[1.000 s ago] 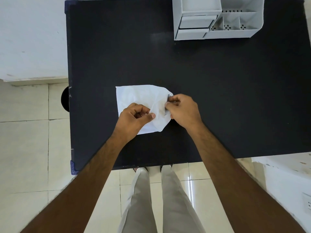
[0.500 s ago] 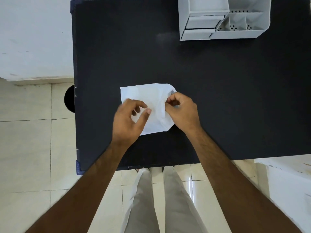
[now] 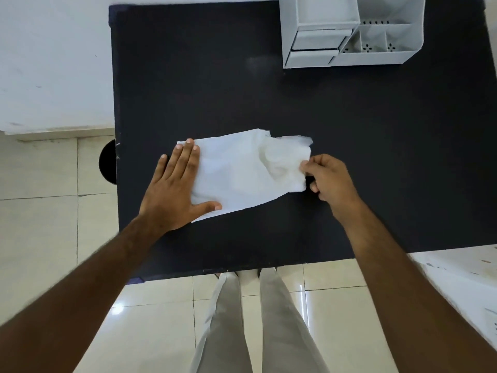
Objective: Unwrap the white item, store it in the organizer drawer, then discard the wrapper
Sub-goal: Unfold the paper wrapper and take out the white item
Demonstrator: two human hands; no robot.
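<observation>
A crumpled white paper wrapper [image 3: 242,173] lies spread on the black table [image 3: 349,144], near its front middle. My left hand [image 3: 177,187] lies flat with fingers spread on the wrapper's left end. My right hand [image 3: 326,177] pinches the wrapper's right edge between thumb and fingers. The paper bulges near the right end; what is inside is hidden. The white organizer [image 3: 349,33] with two small drawers [image 3: 314,48] on its left side and open compartments on its right stands at the table's far right.
A dark round object [image 3: 107,162] pokes out beyond the table's left edge. White surfaces flank the table at upper left and lower right. My legs and a tiled floor show below the front edge.
The wrapper has been pulled open toward the right. My left hand went from a pinch to lying flat on the left end, and my right hand moved right with the paper's edge.
</observation>
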